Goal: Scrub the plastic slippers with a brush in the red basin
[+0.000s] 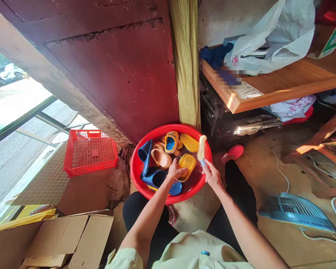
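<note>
The right hand [212, 175] is gripping a scrub brush [202, 148] by the red basin's [133, 164] right edge. The left hand [177, 171] is holding a yellow slipper [188, 163] inside that edge.

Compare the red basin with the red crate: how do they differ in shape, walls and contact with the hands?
The red basin is rounded; the red crate is rectangular. The basin's wall is solid, while the crate's is an open lattice. The left hand reaches into the basin, whereas the crate stands untouched. Both share a bright red colour.
</note>
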Motion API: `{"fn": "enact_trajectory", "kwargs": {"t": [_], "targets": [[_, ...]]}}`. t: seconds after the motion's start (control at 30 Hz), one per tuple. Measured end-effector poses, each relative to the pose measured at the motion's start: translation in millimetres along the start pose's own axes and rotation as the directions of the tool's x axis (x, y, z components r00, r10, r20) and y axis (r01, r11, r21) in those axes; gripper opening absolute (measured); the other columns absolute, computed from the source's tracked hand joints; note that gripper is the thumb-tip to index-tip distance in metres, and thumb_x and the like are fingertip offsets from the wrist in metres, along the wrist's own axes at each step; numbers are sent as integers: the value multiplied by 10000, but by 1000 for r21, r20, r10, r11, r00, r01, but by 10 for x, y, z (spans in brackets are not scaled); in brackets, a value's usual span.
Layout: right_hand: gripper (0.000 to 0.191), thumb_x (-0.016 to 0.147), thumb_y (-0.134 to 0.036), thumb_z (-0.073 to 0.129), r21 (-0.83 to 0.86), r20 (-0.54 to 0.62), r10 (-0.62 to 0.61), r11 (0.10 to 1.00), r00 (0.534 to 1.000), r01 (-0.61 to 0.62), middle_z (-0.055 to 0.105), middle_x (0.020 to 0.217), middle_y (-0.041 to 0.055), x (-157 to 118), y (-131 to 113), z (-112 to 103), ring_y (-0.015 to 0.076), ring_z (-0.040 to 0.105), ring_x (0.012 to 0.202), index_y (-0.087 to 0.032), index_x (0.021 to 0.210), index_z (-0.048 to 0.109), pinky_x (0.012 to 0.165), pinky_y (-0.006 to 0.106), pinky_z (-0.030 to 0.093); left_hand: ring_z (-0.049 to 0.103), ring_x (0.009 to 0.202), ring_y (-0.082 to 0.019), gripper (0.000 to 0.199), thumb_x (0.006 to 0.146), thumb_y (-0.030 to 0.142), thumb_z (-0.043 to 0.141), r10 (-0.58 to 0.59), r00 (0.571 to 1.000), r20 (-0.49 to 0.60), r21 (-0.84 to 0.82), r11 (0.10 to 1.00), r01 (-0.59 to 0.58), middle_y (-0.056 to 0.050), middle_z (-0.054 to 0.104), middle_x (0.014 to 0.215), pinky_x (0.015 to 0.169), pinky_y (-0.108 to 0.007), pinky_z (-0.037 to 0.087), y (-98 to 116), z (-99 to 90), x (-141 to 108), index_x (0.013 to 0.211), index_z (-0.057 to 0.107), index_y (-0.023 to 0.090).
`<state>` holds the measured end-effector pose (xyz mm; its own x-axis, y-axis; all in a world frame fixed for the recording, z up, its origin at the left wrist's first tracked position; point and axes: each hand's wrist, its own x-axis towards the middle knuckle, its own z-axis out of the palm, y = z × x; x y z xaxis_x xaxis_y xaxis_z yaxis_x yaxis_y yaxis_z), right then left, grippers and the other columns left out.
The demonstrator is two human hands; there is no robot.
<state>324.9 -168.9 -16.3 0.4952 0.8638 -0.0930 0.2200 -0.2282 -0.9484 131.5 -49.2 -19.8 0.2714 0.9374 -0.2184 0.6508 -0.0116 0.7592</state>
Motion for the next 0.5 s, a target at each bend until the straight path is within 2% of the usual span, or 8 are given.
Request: {"fn": "enact_trajectory", "kwargs": {"t": [0.1,0.2,0.27,0.33,0.37,0.43,0.5], "targets": [[605,960,-543,373,-225,1,-93,970,996,91,758,937,87,-8,-81,11,168,670,610,-196,1430,531,567,264,539,664,1034,-252,821,707,424,783,31,999,-39,-122,992,-36,-101,702,1122,931,-376,507,-157,-192,-76,1425,491,153],[490,987,-394,383,-500,137,-196,832,971,239,747,1088,105,-214,-238,153,208,715,864,-228,1414,556,723,270,550,672,959,-237,530,803,436,682,116,985,-128,-125,983,-132,-104,717,1067,885,-359,522,-264,-295,-182,1246,662,146],[490,984,-312,397,-649,292,-177,685,940,331,745,1041,97,-463,-336,321,204,714,841,-257,1459,508,701,259,534,673,932,-233,425,882,469,567,119,969,-218,-103,984,-145,-102,726,1017,866,-354,522,-328,-341,-240,1117,729,154],[544,978,-262,416,-733,421,-127,536,898,419,729,986,91,-691,-408,486,189,705,753,-288,1521,413,641,249,507,669,917,-227,458,946,485,436,96,955,-281,-92,988,-126,-90,733,952,863,-351,520,-399,-385,-282,1009,755,163],[563,977,-239,419,-741,467,-117,488,876,460,718,991,93,-754,-437,544,181,700,726,-298,1536,384,622,246,493,667,918,-223,488,964,482,386,88,950,-301,-94,988,-121,-86,735,933,870,-350,518,-435,-405,-299,967,757,166],[560,984,-217,418,-753,495,-105,444,863,486,701,999,95,-728,-490,584,173,694,708,-315,1534,381,606,246,470,663,927,-214,507,979,474,348,96,942,-320,-109,985,-138,-83,737,940,889,-345,514,-496,-435,-329,950,755,173],[507,999,-221,405,-786,438,-93,444,894,431,698,962,94,-527,-553,538,185,696,729,-302,1498,445,609,253,460,662,950,-205,479,979,469,368,134,936,-325,-138,972,-188,-85,736,979,903,-335,512,-524,-446,-351,1004,751,183]]}}
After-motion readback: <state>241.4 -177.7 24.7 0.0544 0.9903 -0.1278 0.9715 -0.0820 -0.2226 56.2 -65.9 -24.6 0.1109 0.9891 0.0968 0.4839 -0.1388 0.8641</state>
